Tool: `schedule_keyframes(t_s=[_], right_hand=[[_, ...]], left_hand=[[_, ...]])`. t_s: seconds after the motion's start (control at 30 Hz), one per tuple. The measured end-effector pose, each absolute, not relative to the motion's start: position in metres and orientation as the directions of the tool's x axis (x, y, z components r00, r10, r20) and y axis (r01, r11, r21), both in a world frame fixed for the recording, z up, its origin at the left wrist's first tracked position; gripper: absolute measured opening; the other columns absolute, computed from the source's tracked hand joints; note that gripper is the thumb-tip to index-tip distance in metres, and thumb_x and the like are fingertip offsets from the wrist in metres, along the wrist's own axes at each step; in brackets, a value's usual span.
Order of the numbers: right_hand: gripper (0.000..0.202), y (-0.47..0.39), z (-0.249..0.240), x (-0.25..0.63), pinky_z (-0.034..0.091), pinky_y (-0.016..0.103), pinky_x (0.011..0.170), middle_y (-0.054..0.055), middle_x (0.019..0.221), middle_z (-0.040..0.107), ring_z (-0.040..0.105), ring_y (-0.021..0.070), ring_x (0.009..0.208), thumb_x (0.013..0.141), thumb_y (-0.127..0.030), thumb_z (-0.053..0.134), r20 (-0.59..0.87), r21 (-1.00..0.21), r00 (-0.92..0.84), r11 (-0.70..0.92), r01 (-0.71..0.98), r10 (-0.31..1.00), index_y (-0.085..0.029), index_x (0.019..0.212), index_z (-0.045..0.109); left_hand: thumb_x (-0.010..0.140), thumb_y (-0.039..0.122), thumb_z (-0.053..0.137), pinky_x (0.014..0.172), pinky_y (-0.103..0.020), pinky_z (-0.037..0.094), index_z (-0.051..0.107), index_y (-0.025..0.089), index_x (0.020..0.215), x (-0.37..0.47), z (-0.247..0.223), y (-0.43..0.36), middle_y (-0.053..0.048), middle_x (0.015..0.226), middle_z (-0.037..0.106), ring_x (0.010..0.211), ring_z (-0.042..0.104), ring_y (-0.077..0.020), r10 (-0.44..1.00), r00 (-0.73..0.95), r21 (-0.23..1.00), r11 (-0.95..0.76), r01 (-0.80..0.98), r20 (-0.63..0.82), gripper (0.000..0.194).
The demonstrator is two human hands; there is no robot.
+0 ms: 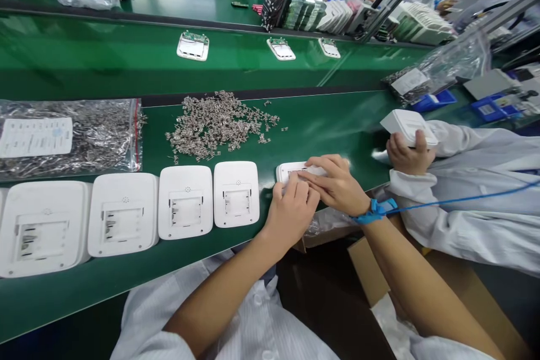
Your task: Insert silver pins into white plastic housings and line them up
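A white plastic device housing [288, 168] lies on the green bench, partly covered by both of my hands. My right hand [340, 184], with a blue wrist strap, grips it from the right, fingers reaching across its top. My left hand [292, 211] has its fingers curled and pinched over the near edge; whatever is between the fingertips is hidden. To the left, white housings [236, 194] stand in a row, their battery compartments facing up, the farther-left ones stacked. Beyond them is a loose heap of small metal pieces [217, 124] resembling battery contacts.
A zip bag of metal pieces [105, 135] lies at left. Behind the bench, a green conveyor [236, 76] carries white housings with circuit boards [193, 46]. At right, a co-worker's hand [407, 154] holds a white housing [409, 125]. Cardboard boxes [369, 270] stand below the bench.
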State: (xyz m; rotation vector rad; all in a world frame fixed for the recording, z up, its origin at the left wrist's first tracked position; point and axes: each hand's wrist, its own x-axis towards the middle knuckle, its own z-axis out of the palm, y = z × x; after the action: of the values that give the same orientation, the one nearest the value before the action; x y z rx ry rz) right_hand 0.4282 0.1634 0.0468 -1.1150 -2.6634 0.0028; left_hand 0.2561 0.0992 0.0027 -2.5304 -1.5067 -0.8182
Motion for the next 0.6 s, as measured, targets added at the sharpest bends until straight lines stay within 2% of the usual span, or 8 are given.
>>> schedule_keyframes(t_s=[0.17, 0.37, 0.6], right_hand=[[0.029, 0.1622, 0.0456, 0.4274, 0.041, 0.048, 0.091, 0.009, 0.127, 0.062, 0.051, 0.0294, 0.113, 0.099, -0.028, 0.052, 0.204, -0.096, -0.655, 0.68, 0.726, 0.728, -0.032, 0.121, 0.071], [0.03, 0.1631, 0.0427, 0.4289, 0.043, 0.05, 0.091, 0.01, 0.123, 0.064, 0.051, 0.0312, 0.112, 0.097, -0.028, 0.054, 0.237, -0.082, -0.674, 0.706, 0.704, 0.7, -0.03, 0.121, 0.072], [0.027, 0.1614, 0.0441, 0.4269, 0.043, 0.049, 0.091, 0.009, 0.126, 0.063, 0.051, 0.03, 0.111, 0.097, -0.028, 0.055, 0.222, -0.031, -0.676, 0.699, 0.715, 0.702, -0.029, 0.118, 0.072]], left_hand=[[0.097, 0.029, 0.051, 0.093, -0.042, 0.04, 0.06, 0.017, 0.113, 0.2548, 0.0057, 0.0998, -0.013, 0.115, 0.062, 0.135, 0.048, -0.0307, 0.802, 0.412, 0.203, -0.532, 0.822, 0.432, 0.022], [0.095, 0.025, 0.054, 0.092, -0.041, 0.04, 0.061, 0.018, 0.112, 0.255, 0.0042, 0.0961, -0.013, 0.115, 0.063, 0.137, 0.046, -0.0315, 0.798, 0.412, 0.194, -0.533, 0.824, 0.44, 0.02], [0.096, 0.031, 0.053, 0.095, -0.046, 0.038, 0.06, 0.018, 0.107, 0.2524, 0.009, 0.0942, -0.013, 0.111, 0.063, 0.136, 0.046, -0.0313, 0.818, 0.398, 0.268, -0.528, 0.806, 0.416, 0.019]])
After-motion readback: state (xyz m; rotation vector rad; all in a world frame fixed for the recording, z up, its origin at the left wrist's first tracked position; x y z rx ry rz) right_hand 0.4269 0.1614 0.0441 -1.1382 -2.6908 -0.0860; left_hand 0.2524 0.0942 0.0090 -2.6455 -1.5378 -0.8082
